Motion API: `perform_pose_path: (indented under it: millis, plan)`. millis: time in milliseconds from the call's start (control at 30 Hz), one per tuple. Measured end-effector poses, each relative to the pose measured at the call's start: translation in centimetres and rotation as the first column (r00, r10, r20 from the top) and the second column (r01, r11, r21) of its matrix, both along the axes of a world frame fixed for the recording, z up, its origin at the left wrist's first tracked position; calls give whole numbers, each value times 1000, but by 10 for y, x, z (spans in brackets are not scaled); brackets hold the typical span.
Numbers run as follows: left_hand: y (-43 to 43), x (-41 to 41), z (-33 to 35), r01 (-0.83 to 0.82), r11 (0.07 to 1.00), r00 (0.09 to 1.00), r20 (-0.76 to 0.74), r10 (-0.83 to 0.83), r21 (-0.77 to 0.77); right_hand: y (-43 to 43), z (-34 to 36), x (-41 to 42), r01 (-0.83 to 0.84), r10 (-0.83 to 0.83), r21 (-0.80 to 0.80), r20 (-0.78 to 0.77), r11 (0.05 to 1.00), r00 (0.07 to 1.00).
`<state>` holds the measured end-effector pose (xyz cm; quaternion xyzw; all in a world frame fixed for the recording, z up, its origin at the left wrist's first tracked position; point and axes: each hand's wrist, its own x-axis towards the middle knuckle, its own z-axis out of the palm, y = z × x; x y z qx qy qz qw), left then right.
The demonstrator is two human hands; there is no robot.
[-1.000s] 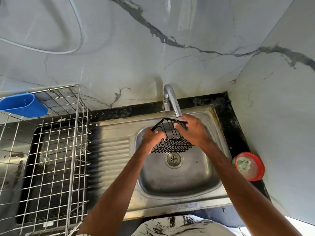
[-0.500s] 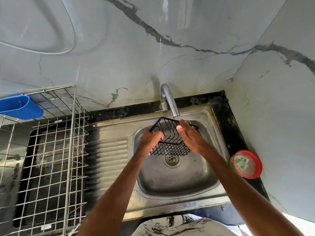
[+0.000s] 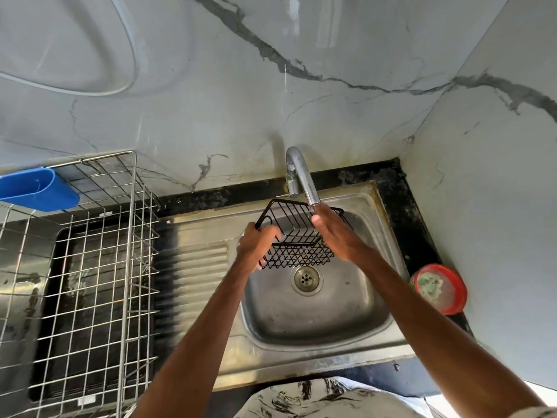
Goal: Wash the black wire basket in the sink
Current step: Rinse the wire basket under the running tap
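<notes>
The black wire basket (image 3: 297,236) hangs tilted over the steel sink (image 3: 319,324), just under the spout of the chrome tap (image 3: 301,176). My left hand (image 3: 256,245) grips the basket's left side. My right hand (image 3: 331,233) lies with straight fingers inside the basket, fingertips right below the spout. The basket's right edge is hidden behind that hand. The drain (image 3: 306,279) shows below the basket.
A steel wire dish rack (image 3: 99,267) with a blue plastic holder (image 3: 36,188) stands on the left over the drainboard. A red-rimmed round tub (image 3: 440,288) sits on the black counter at the right. Marble walls close the back and right.
My right hand has uncurled from the basket's far rim and now lies flat inside it. The basket has tilted and opened more toward me. The left hand keeps its grip.
</notes>
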<state>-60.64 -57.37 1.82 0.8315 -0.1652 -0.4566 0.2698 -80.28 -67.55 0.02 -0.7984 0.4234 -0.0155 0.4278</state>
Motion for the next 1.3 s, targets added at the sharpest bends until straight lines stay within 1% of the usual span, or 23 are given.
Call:
perform_pose_path:
  millis: [67,100,167,233,300,333,400,433,500,567,667,733,833,900,933,1000,1067,1200,1300]
  plan:
    - [3,4,0,-17,1000,999,-33,17,2,-12,-10,-12,96,-95,37,-39,995,995]
    - [4,5,2,-34,999,998,-44,33,-5,-17,-14,-15,128,-125,38,-83,991,989]
    - [7,8,5,-68,998,994,-83,67,-2,-23,-19,-11,140,-133,27,-180,990,975]
    - [10,11,4,-84,996,989,-118,85,14,-18,-13,6,119,-117,-3,-214,993,970]
    - [12,13,3,-88,996,986,-142,89,19,-3,4,27,32,-35,-19,-174,999,984]
    - [12,13,3,-89,996,986,-141,91,19,7,12,38,-48,43,-32,-142,998,989]
    - [14,15,1,-81,997,991,-104,82,19,25,24,56,-208,203,-75,-61,975,977]
    - [15,16,0,-78,997,994,-81,79,15,33,30,61,-262,259,-107,-42,959,965]
    - [16,18,0,-83,996,995,-57,84,11,40,36,67,-333,333,-150,-26,931,943]
    - [17,19,5,-78,997,995,-62,79,21,38,37,66,-346,349,-147,-5,927,937]
    - [18,21,12,-81,996,992,-95,83,23,24,37,53,-256,259,-123,13,959,966]
    - [19,24,10,-87,996,991,-104,89,17,7,29,39,-164,160,-85,-53,983,986]
    - [22,28,5,-104,994,985,-131,108,39,-21,10,14,40,-28,72,-169,997,985]
    - [23,29,4,-119,991,976,-177,129,65,-30,-2,8,102,-75,106,-236,989,969]
    - [23,29,5,-124,989,969,-207,137,74,-30,-4,10,94,-71,86,-245,992,967]
    - [24,28,5,-134,986,954,-258,156,102,-21,8,24,33,-38,-25,-227,999,973]
    - [23,27,6,-132,982,939,-302,167,131,-7,22,43,-71,46,-122,-192,990,980]
    - [23,22,7,-107,983,936,-319,150,148,30,34,75,-293,269,-204,-141,934,953]
    - [26,21,6,-121,983,935,-318,159,136,43,35,85,-366,351,-226,-103,903,931]
